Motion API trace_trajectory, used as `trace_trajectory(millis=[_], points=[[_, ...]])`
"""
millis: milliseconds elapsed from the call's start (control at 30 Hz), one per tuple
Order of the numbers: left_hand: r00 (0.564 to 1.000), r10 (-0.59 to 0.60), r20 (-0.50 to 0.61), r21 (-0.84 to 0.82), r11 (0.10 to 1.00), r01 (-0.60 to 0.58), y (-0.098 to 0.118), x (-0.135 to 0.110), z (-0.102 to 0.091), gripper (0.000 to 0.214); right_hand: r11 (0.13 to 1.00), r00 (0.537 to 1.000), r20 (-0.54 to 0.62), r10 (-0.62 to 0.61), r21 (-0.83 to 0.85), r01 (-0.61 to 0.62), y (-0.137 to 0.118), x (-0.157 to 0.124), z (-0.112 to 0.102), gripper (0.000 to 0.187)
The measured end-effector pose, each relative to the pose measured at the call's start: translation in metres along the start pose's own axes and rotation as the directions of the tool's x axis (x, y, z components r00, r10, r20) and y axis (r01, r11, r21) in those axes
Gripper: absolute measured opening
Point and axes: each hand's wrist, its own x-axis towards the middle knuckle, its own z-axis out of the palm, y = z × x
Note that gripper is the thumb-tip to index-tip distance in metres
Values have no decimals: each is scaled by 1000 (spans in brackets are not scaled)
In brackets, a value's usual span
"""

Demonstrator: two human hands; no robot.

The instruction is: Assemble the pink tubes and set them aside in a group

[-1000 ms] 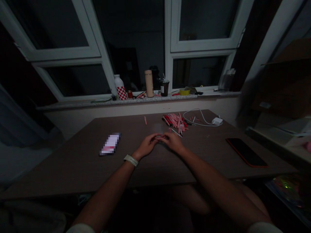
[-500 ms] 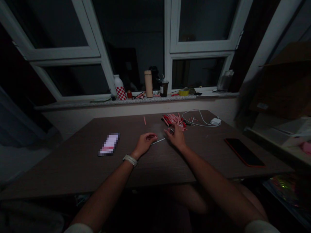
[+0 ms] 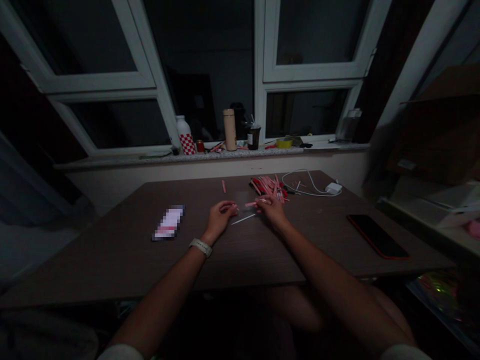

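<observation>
Right hand nearer left hand now, pink stick in grip

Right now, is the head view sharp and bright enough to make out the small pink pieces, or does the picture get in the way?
Head view: the scene is dim and underexposed, so the pile of pink sticks reads as a coarse heap with few separate edges; the wide lens bows the window frames; the flat item is pixelated out.

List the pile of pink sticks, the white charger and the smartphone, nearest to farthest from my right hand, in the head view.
1. Pile of pink sticks: just ahead of the right hand.
2. White charger: farther right, near the table's back edge.
3. Smartphone: farthest, out on the table's right side.
</observation>
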Motion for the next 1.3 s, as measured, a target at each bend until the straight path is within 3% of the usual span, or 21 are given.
trace_trajectory(millis=[167,467,767,1300], points=[[997,-6,-80,-93,996,-2,3,-1,2,42,987,989,101,111,107,-122,-7,-10,5,40],[996,-4,-94,-78,997,-3,7,-3,5,44,983,971,195,136,98,-157,-6,-18,11,41],[988,1,-152,-113,993,-19,9,-4,5,46,979,966,220,134,119,-163,-5,-20,12,42],[991,19,-129,-23,999,-22,3,-3,7,44,987,962,239,135,58,-153,-1,-23,16,36]])
